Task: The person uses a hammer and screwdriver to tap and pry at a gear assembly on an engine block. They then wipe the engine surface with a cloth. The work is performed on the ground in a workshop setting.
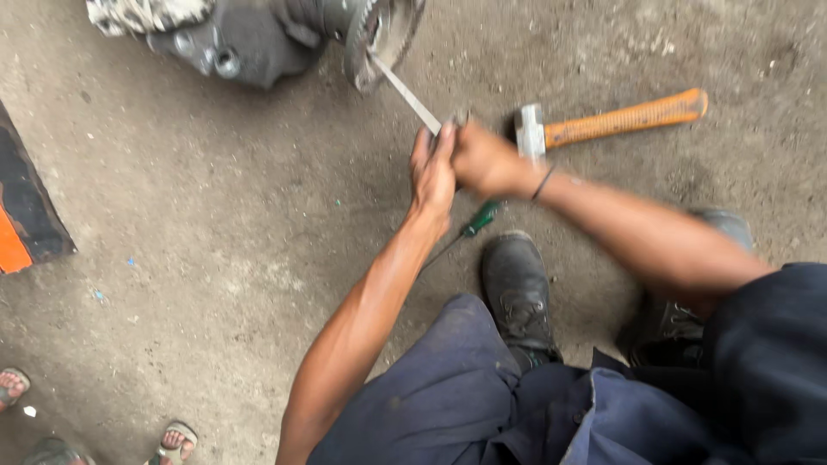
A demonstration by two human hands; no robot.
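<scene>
My left hand and my right hand are clasped together around the near end of a flat metal bar. The bar slants up and left, its far tip against the toothed gear of a grimy grey machine part lying on the ground. A hammer with an orange handle and a steel head lies just right of my right hand. A green-handled screwdriver rests on the ground below my hands.
My black shoes stand on the dirty concrete floor. A black and orange object sits at the left edge. Another person's sandalled feet show at the bottom left.
</scene>
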